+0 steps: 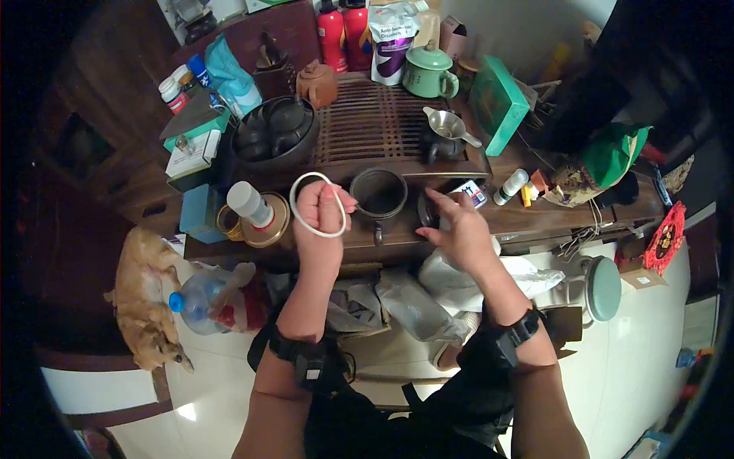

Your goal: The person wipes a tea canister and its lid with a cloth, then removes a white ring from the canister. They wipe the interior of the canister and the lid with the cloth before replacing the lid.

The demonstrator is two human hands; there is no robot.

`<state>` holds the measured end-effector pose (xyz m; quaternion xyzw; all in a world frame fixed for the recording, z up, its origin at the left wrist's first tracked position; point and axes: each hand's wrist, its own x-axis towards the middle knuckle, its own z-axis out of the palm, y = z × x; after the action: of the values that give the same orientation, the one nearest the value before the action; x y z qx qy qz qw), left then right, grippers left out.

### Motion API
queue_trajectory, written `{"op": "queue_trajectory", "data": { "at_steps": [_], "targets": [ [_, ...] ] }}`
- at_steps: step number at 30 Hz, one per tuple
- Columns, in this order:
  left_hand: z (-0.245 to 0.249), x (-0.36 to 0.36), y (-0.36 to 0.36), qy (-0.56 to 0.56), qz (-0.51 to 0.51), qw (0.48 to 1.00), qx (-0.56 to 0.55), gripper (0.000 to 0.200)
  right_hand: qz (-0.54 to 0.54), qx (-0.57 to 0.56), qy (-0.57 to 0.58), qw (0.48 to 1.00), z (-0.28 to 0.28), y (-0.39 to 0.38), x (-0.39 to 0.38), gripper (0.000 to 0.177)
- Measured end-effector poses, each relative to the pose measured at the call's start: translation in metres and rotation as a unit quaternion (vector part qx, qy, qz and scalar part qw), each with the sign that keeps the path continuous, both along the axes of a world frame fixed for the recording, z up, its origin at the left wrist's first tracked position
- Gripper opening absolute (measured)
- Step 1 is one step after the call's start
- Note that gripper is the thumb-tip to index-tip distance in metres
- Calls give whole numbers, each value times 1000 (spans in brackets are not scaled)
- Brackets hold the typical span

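My left hand (321, 210) is closed on a thin white ring (295, 206), which loops around the fingers above the table's front edge. Just right of it stands a dark mug (379, 195), its mouth upward and its handle toward me. My right hand (461, 229) is on the mug's other side, thumb and fingers spread apart. Between them shows a dark round piece like a lid (429, 210), partly hidden by the hand, with the fingertips right at its edge. A small white and blue box (469, 193) lies just beyond the right hand.
A slatted tea tray (367, 122) holds a clay teapot (316, 83), a green lidded mug (430, 73) and a metal strainer (448, 126). A black bowl (275, 134) and a white-capped bottle (251, 205) stand left. On the floor, a dog (149, 283) lies left; a stool (602, 288) stands right.
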<state>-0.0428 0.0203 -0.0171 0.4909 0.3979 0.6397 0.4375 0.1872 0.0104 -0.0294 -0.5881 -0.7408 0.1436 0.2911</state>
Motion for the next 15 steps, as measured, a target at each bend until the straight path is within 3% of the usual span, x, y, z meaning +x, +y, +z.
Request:
{"op": "queue_trajectory", "data": {
  "at_steps": [1, 4, 10, 15],
  "targets": [
    [0, 0, 1, -57, -3, 998, -8, 18, -4, -4, -35, 999, -3, 1, -4, 67],
    [-3, -6, 4, -60, -6, 998, -9, 17, -11, -42, -121, 992, -11, 7, -15, 71],
    [2, -9, 3, 78, 43, 994, -69, 15, -21, -62, -155, 986, -20, 15, -26, 71],
    [-3, -14, 8, 128, 51, 990, -27, 14, -34, -73, -159, 984, -20, 21, -30, 66]
  ]
}}
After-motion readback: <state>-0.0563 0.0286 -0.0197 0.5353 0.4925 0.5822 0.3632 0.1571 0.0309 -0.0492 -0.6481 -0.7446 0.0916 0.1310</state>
